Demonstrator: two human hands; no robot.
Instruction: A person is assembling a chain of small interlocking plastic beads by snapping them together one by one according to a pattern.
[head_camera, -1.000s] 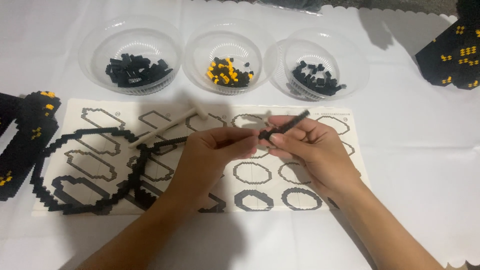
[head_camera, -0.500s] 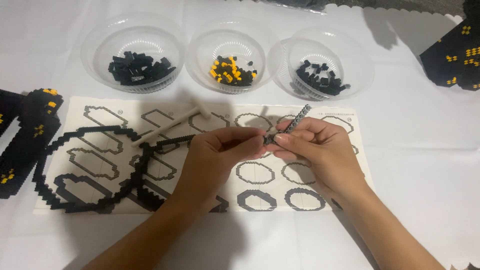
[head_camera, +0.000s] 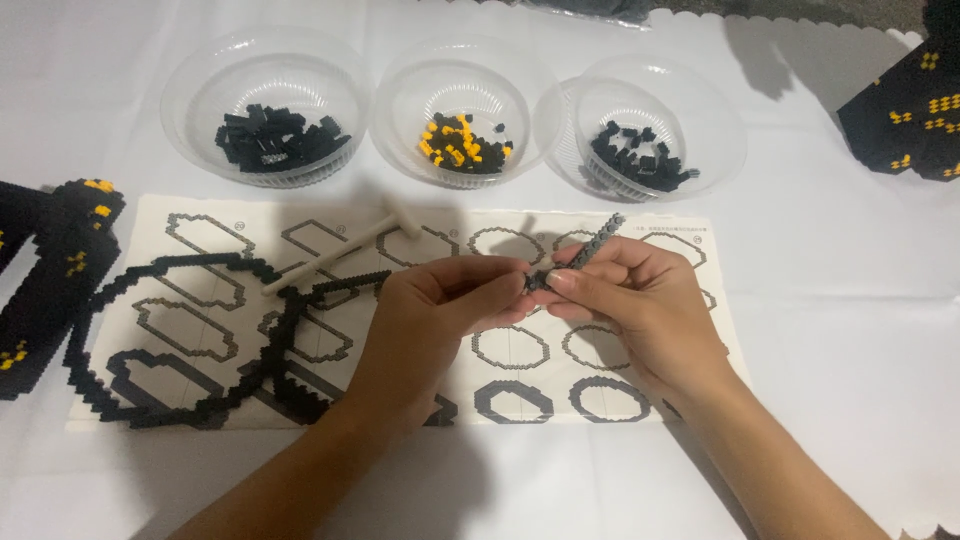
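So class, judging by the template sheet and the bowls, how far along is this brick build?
Done: large black ring outlines lie on the template sheet, and finished black-and-yellow panels sit at the left edge. In hand: the left hand and right hand pinch a short strip of dark bricks between them. Left: several small outlines on the sheet are bare, and all three bowls hold bricks.

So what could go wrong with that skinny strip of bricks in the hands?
The thin black brick strip is pinched only at its lower end by the left hand and right hand, so it might bend or snap apart. A loose piece could drop onto the pattern sheet and get lost among the black ring outlines.
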